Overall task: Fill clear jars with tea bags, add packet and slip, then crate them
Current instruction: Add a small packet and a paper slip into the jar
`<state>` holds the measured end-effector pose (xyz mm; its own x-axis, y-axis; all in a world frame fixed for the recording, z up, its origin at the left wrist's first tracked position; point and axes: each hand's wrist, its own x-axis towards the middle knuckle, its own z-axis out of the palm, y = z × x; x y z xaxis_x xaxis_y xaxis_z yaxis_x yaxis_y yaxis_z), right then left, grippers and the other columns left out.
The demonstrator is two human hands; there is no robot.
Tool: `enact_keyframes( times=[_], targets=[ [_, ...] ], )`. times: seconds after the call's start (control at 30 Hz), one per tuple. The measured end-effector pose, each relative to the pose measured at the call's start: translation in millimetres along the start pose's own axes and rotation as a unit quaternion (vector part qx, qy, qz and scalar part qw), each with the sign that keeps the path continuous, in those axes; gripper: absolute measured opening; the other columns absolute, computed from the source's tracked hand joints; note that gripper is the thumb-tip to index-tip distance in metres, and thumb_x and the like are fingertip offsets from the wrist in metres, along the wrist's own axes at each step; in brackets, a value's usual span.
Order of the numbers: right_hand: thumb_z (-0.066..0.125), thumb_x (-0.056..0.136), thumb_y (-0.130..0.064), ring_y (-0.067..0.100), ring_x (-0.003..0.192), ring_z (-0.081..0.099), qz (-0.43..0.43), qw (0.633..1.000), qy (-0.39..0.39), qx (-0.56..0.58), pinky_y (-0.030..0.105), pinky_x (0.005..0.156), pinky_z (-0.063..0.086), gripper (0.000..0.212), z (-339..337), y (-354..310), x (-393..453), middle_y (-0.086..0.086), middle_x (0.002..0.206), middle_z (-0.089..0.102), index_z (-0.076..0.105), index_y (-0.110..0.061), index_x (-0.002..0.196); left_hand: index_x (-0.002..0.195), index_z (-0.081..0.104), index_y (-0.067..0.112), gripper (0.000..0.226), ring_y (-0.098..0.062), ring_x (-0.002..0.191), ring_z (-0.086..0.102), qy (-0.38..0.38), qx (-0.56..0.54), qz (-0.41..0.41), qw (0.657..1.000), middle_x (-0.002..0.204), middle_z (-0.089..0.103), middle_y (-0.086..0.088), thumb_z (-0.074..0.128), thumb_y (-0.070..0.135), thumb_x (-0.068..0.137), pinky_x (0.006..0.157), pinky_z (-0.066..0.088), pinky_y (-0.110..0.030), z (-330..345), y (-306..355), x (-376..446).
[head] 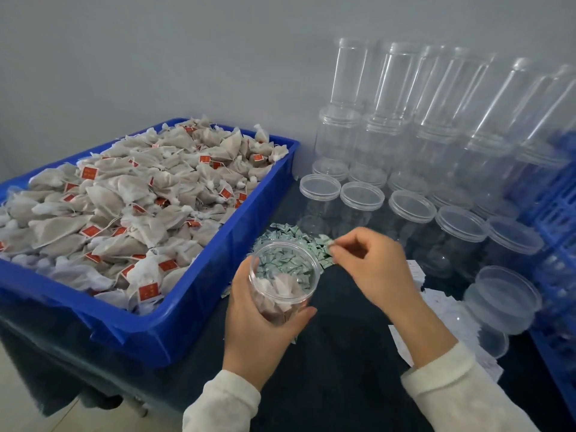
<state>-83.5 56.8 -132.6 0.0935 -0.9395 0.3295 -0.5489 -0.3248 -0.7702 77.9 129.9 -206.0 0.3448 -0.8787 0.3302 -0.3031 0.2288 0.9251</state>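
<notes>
My left hand [255,319] grips a clear jar [285,275] that holds several tea bags. My right hand [371,263] pinches a small green-white packet [328,243] just beyond the jar's open mouth, over a pile of such packets [290,238] on the dark table. A blue bin [218,310] heaped with tea bags [124,207] with red tags lies to the left. White paper slips [442,307] lie under my right wrist.
Rows of empty clear jars [411,210] stand at the right, with taller stacks [389,88] against the wall. One jar [501,300] lies tipped near the slips. A blue crate [558,244] stands at the far right edge.
</notes>
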Motion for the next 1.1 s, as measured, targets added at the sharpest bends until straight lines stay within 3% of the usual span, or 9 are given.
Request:
enact_keyframes(
  times=[0.13, 0.33, 0.47, 0.6, 0.63, 0.83, 0.93, 1.0, 1.1],
  targets=[
    [0.075, 0.079, -0.019, 0.002, 0.068, 0.063, -0.122, 0.992, -0.003, 0.016, 0.01, 0.06, 0.047, 0.016, -19.1, -37.6, -22.8, -0.021, 0.081, 0.069, 0.069, -0.033, 0.074, 0.14, 0.036, 0.025, 0.105, 0.001, 0.128, 0.041, -0.028, -0.006, 0.0, 1.0, 0.136, 0.043, 0.02, 0.093, 0.026, 0.052, 0.108, 0.041, -0.032, 11.3, 7.4, -2.7],
    [0.067, 0.081, -0.018, 0.009, 0.075, 0.054, -0.164, 0.957, -0.096, -0.218, 0.026, 0.07, 0.043, 0.007, -10.8, -43.7, -36.4, -0.008, 0.075, 0.066, 0.07, -0.02, 0.074, 0.142, 0.032, 0.034, 0.108, -0.011, 0.129, 0.046, -0.079, -0.066, -0.018, 0.995, 0.139, 0.044, 0.012, 0.087, 0.046, 0.05, 0.103, 0.046, -0.04, 32.0, 11.8, -12.0],
    [0.06, 0.086, -0.026, 0.012, 0.083, 0.056, -0.111, 0.937, -0.169, -0.285, 0.027, 0.071, 0.044, 0.01, -18.0, -45.1, -31.5, -0.008, 0.087, 0.066, 0.069, -0.027, 0.081, 0.127, 0.032, 0.062, 0.096, -0.003, 0.124, 0.049, -0.083, -0.064, 0.009, 0.994, 0.131, 0.045, 0.025, 0.085, 0.05, 0.048, 0.097, 0.048, -0.028, 42.2, 13.5, -18.3],
    [0.057, 0.089, -0.026, 0.019, 0.09, 0.059, -0.092, 0.906, -0.27, -0.312, 0.034, 0.077, 0.05, 0.016, -23.4, -45.5, -29.6, -0.005, 0.096, 0.065, 0.072, -0.029, 0.092, 0.122, 0.028, 0.071, 0.094, 0.008, 0.12, 0.047, -0.084, -0.054, 0.035, 0.994, 0.123, 0.042, 0.04, 0.083, 0.05, 0.048, 0.09, 0.045, -0.011, 47.5, 16.1, -22.4],
    [0.056, 0.089, -0.025, 0.02, 0.091, 0.058, -0.086, 0.902, -0.285, -0.312, 0.037, 0.079, 0.051, 0.018, -25.0, -44.4, -29.6, -0.005, 0.096, 0.064, 0.072, -0.03, 0.095, 0.123, 0.027, 0.071, 0.094, 0.01, 0.119, 0.045, -0.083, -0.046, 0.043, 0.995, 0.123, 0.041, 0.041, 0.082, 0.052, 0.049, 0.09, 0.042, -0.007, 48.6, 17.0, -23.3],
    [0.055, 0.092, -0.024, 0.016, 0.089, 0.058, -0.054, 0.903, -0.331, -0.269, 0.038, 0.082, 0.049, 0.02, -40.7, -33.3, -33.2, -0.005, 0.095, 0.066, 0.073, -0.028, 0.099, 0.129, 0.03, 0.059, 0.097, -0.006, 0.123, 0.051, -0.117, -0.061, 0.02, 0.991, 0.131, 0.049, 0.02, 0.084, 0.049, 0.049, 0.099, 0.046, -0.03, 58.1, 17.9, -28.0],
    [0.053, 0.094, -0.022, 0.011, 0.09, 0.058, -0.057, 0.897, -0.353, -0.26, 0.034, 0.084, 0.049, 0.024, -50.6, -27.8, -34.8, -0.008, 0.1, 0.067, 0.072, -0.031, 0.107, 0.138, 0.035, 0.036, 0.102, -0.02, 0.121, 0.056, -0.145, -0.08, 0.02, 0.986, 0.129, 0.057, 0.0, 0.088, 0.039, 0.051, 0.098, 0.048, -0.041, 64.8, 16.7, -29.3],
    [0.055, 0.094, -0.022, -0.002, 0.091, 0.06, -0.052, 0.919, -0.324, -0.22, 0.017, 0.082, 0.047, 0.026, -62.9, -22.7, -32.3, -0.015, 0.103, 0.07, 0.072, -0.033, 0.111, 0.133, 0.039, 0.044, 0.099, -0.012, 0.117, 0.057, -0.144, -0.084, 0.026, 0.986, 0.125, 0.058, 0.011, 0.092, 0.028, 0.051, 0.092, 0.051, -0.027, 67.6, 15.4, -30.0],
    [0.064, 0.091, -0.022, -0.016, 0.084, 0.059, -0.012, 0.979, -0.144, -0.141, 0.0, 0.072, 0.041, 0.02, -90.4, 0.1, -15.7, -0.033, 0.086, 0.064, 0.073, -0.036, 0.101, 0.125, 0.041, 0.049, 0.099, 0.007, 0.115, 0.051, -0.137, -0.063, 0.043, 0.988, 0.12, 0.052, 0.032, 0.095, 0.017, 0.048, 0.084, 0.041, -0.002, 69.5, 10.6, -31.1]
  ],
)
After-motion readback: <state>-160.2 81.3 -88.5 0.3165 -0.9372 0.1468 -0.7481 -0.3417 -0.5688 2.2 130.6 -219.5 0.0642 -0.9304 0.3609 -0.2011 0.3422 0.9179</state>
